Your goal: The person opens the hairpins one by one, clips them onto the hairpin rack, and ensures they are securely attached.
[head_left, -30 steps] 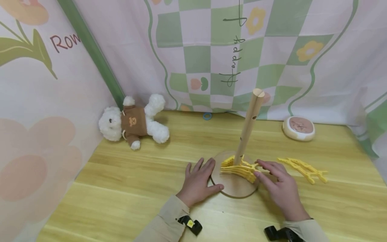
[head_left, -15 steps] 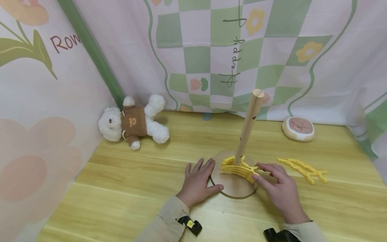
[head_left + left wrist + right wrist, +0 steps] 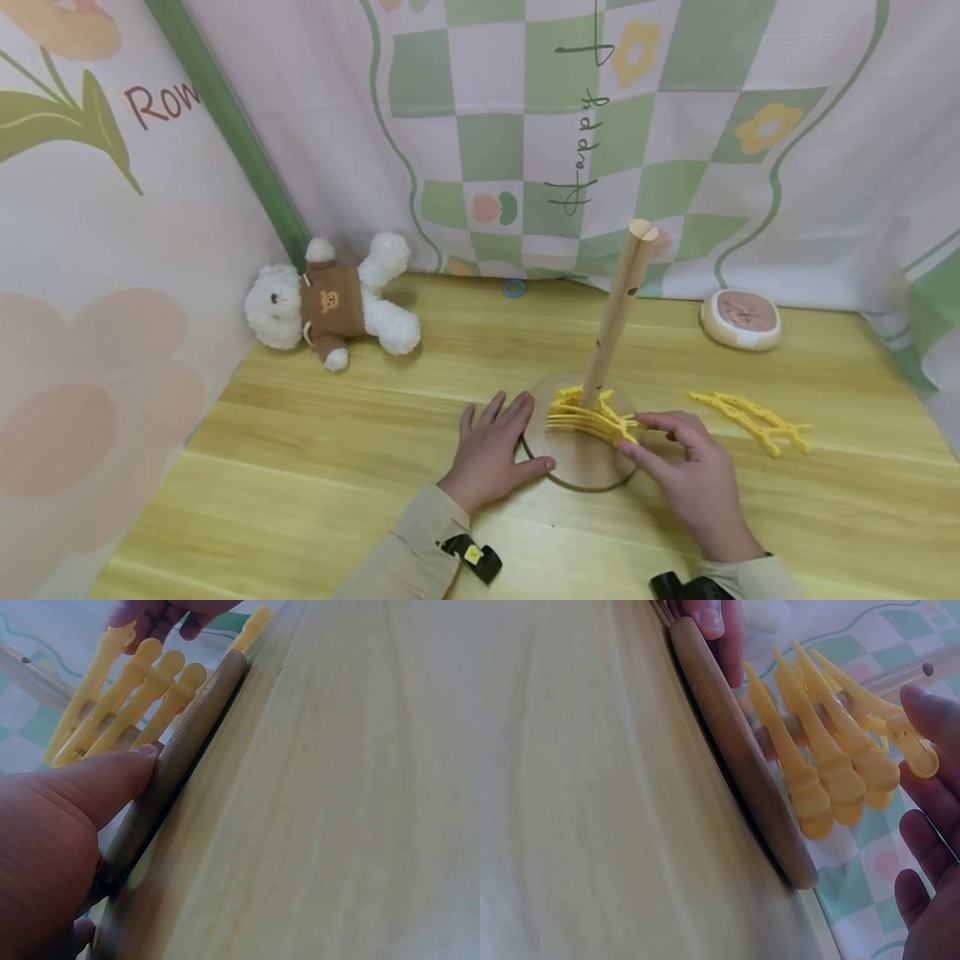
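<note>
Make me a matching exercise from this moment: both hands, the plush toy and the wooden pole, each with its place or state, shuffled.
1. left hand
2. right hand
3. plush toy
4. wooden pole

A. white and brown, lying down
B. stands up from the round base
C. pinches a yellow piece
D. touches the round base's edge

Pairs: 1-D, 2-C, 3-A, 4-B

Table [image 3: 337,433]: 1 brown-shirted white plush toy [image 3: 337,300] lies at back-left corner, head toward left edge. 1 blue ring [image 3: 506,289] sits at back edge. 1 white-and-pink rounded object [image 3: 742,318] near back-right corner. Green-checked curtain [image 3: 491,146] behind back edge.
</note>
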### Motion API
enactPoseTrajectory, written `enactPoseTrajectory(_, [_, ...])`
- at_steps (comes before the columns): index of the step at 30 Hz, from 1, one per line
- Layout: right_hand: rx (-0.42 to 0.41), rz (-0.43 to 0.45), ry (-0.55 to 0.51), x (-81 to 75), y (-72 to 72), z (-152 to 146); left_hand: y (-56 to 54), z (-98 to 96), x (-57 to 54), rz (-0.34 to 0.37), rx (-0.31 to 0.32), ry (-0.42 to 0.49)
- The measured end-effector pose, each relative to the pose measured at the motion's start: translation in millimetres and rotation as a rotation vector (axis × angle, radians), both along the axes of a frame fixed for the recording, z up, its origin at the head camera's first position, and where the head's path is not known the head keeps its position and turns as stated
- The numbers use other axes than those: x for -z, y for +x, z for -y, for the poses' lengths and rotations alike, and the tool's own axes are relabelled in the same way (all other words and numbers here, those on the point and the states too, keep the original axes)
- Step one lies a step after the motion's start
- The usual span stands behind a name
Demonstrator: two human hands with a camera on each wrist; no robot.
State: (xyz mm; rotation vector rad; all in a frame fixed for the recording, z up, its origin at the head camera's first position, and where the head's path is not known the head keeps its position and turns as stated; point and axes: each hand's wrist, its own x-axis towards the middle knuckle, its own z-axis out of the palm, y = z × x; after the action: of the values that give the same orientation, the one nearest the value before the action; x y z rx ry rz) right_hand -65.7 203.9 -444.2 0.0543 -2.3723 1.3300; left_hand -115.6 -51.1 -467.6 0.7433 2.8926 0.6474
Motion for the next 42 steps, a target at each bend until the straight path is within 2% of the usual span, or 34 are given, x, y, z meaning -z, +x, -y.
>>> enactPoseTrajectory(7, [0.015,-0.022,-0.040,-0.2,0.3,6.5,-0.8,0.7,1.1,-0.004,-0.001,0.005])
enactPoseTrajectory(19, [0.038,-0.021,-0.035,2.8,0.4,11.6,-0.2,0.1,0.3,0.004,-0.001,0.005])
enactPoseTrajectory(28, [0.017,-0.078,-0.064,4.7,-1.1,8.7,-0.9,-0.5,1.7,0.009,0.000,0.003])
enactPoseTrajectory(35, [-0.011,-0.151,-0.007,7.9,-7.9,1.7,-1.5,-0.2,2.1,0.021,-0.003,0.004])
enactPoseTrajectory(42, [-0.027,-0.149,0.032,10.9,-14.5,-3.7,-1.6,-0.2,2.7,0.020,-0.006,-0.001])
